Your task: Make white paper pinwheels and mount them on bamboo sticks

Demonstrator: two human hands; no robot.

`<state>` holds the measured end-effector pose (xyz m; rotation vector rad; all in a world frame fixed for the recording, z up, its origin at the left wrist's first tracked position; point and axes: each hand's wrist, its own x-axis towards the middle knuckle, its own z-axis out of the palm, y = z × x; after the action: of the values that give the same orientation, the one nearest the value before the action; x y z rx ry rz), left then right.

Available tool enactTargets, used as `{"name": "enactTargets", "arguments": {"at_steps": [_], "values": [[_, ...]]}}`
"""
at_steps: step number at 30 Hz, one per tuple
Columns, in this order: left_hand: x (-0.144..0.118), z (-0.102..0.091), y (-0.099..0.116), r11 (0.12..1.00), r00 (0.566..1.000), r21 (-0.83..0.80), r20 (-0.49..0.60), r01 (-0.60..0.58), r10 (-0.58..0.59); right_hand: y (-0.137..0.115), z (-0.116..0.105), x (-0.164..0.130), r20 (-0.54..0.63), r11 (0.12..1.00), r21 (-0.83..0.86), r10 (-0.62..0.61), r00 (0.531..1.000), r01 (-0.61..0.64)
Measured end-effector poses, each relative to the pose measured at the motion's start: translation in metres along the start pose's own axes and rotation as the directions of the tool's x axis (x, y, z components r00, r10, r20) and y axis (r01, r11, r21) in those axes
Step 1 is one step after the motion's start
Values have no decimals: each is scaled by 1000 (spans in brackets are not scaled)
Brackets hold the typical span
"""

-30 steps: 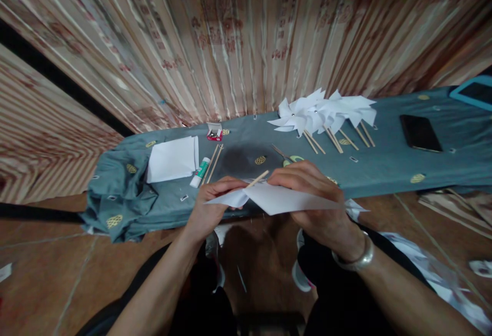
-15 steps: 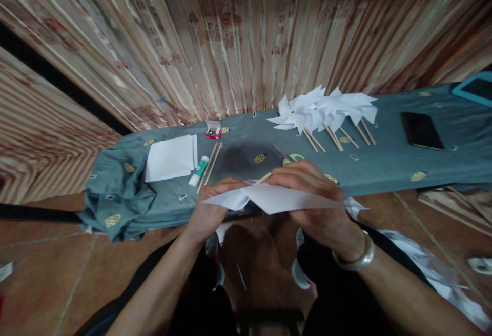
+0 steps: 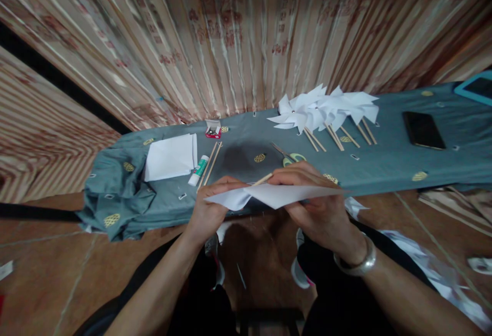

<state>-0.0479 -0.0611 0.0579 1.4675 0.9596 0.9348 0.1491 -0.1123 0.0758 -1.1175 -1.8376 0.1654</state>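
Note:
A white paper pinwheel is held between both hands above the front edge of the cloth-covered bench. The left side of the paper is gripped by my left hand, fingers closed on it. My right hand, with a silver bangle at the wrist, is closed on the right side. A thin wooden stick shows between the hands, its tip near the right fingers. Most fingertips are hidden behind the paper. Just beyond the right hand lie scissors with yellow-green handles.
Finished paper pinwheels on sticks lie at the back. Left are white paper sheets, a glue stick, wooden sticks and a small red box. A phone lies right. Paper scraps are on the floor.
The pinwheel's right part tilts slightly upward as my right hand shifts a little. Both hands keep their grip; the things on the bench have stayed put.

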Motion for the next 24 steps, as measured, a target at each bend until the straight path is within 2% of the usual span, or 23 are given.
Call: {"name": "enactTargets", "arguments": {"at_steps": [4,8,14,18,24], "values": [[-1,-1,-1,999,999,18,-34,-34,34,-1,3,-1,-3,975,88,205,979,-204],[-1,-2,-10,998,998,-3,-34,-62,62,0,7,-2,29,899,205,390,920,-388],[1,-3,-15,987,990,93,-50,-128,133,6,15,-1,55,766,321,572,819,-557],[1,0,-15,973,981,167,-85,-161,176,13,24,1,93,663,430,642,761,-612],[5,1,-15,969,978,175,-76,-176,192,25,40,-2,192,484,641,650,735,-596]]}}
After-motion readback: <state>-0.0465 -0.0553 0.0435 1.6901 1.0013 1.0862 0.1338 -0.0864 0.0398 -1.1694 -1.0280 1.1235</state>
